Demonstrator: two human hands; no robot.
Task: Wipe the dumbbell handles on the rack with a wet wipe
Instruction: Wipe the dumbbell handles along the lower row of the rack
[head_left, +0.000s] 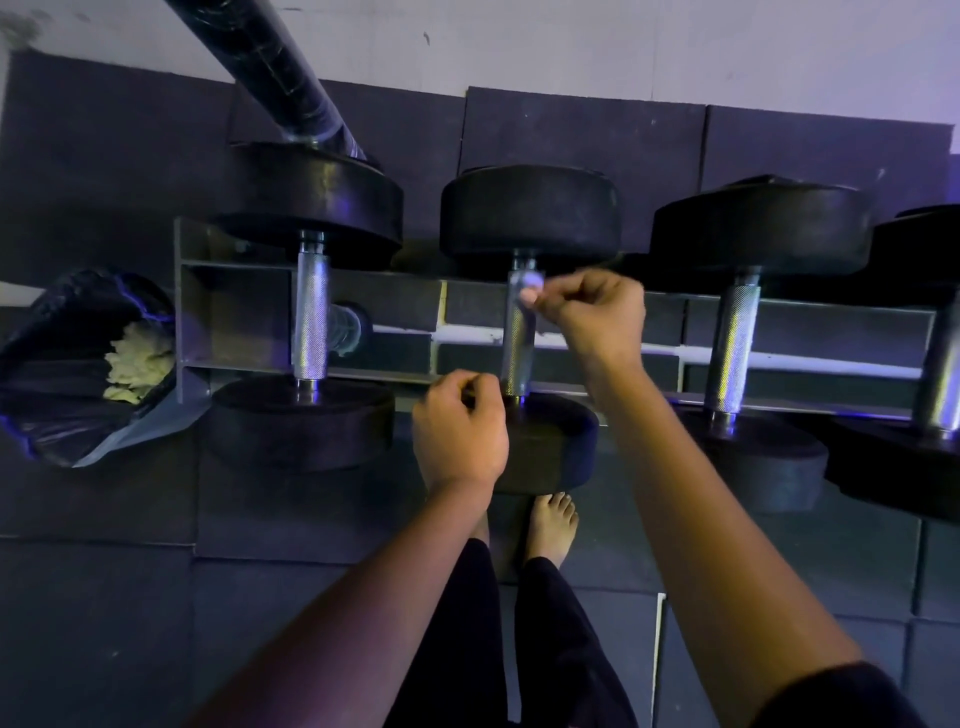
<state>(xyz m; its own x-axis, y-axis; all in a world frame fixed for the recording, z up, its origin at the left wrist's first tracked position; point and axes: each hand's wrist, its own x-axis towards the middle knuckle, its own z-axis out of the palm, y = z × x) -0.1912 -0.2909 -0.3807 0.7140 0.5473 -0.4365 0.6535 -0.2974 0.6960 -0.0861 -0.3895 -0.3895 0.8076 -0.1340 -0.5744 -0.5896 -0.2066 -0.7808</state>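
Several black dumbbells lie across a grey metal rack (235, 317), seen from above. My right hand (592, 317) is at the far end of the second dumbbell's knurled steel handle (517, 353) and pinches a small pale wet wipe (532, 285) against it between thumb and fingertips. My left hand (460, 428) sits at the near end of the same handle, beside the near weight head (550, 441). Its fingers are curled with the thumb against them, and nothing shows in it. The first dumbbell's handle (311, 317) and the third dumbbell's handle (735, 343) are bare.
A black bin bag (57, 405) holding crumpled pale wipes (137, 361) stands left of the rack. A thick black pipe (270, 67) slants in from the top left. Dark rubber floor tiles (104, 597) lie below, with my bare foot (550, 525) under the second dumbbell.
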